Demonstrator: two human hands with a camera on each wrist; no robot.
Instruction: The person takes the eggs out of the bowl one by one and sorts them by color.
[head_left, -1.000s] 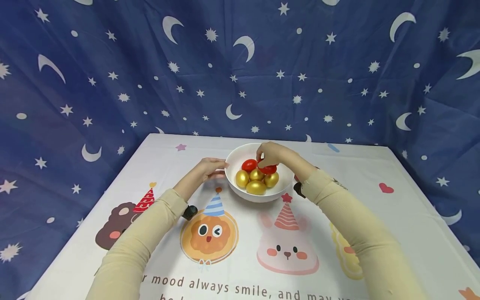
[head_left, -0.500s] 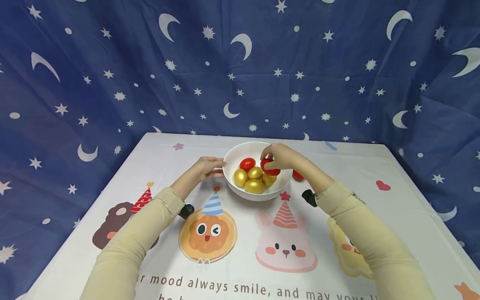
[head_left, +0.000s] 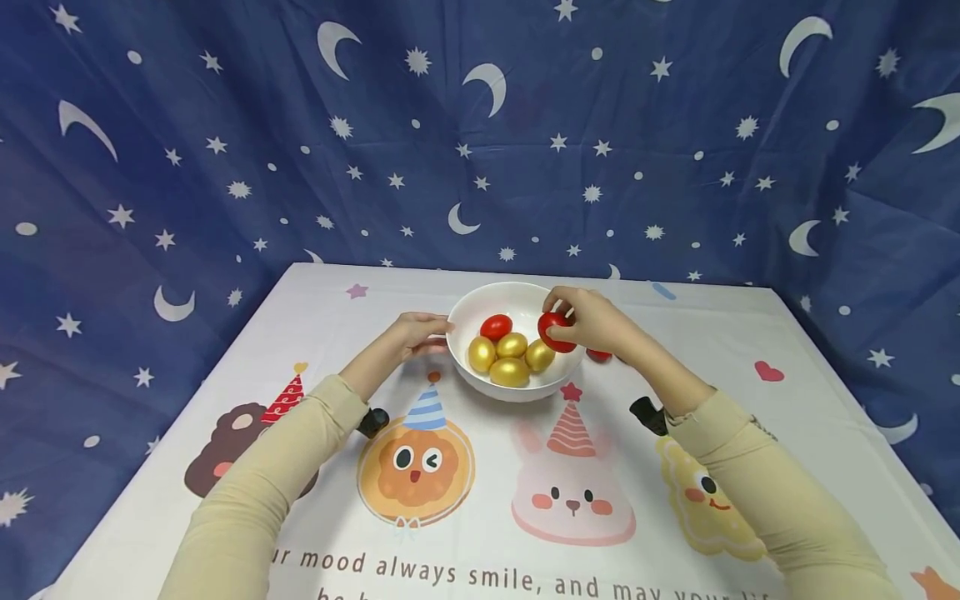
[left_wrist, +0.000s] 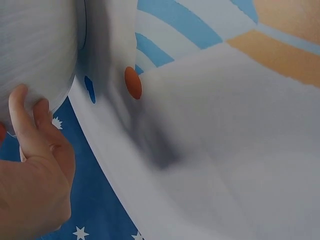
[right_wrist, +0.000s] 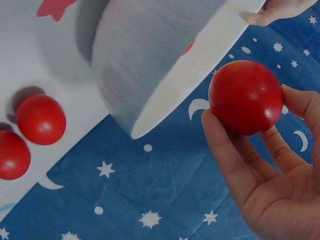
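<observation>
A white bowl (head_left: 467, 320) stands mid-table with one red egg (head_left: 496, 327) and several gold eggs (head_left: 510, 372) in it. My right hand (head_left: 573, 323) pinches another red egg (head_left: 557, 331) just above the bowl's right rim. The right wrist view shows that egg (right_wrist: 245, 97) held between thumb and fingertips, beside the bowl (right_wrist: 150, 60). My left hand (head_left: 414, 332) rests against the bowl's left wall. In the left wrist view its fingers (left_wrist: 27, 125) lie nearly straight on the bowl's wall (left_wrist: 35, 50).
Two red eggs (right_wrist: 41, 119) (right_wrist: 10, 155) lie on the white cartoon tablecloth (head_left: 480, 500) right of the bowl, partly hidden behind my right hand in the head view. A blue star-and-moon curtain (head_left: 225, 167) hangs around the table's back and sides.
My right hand has lifted a red egg out of the bowl and carried it right, to the rim. The left hand has stayed on the bowl.
</observation>
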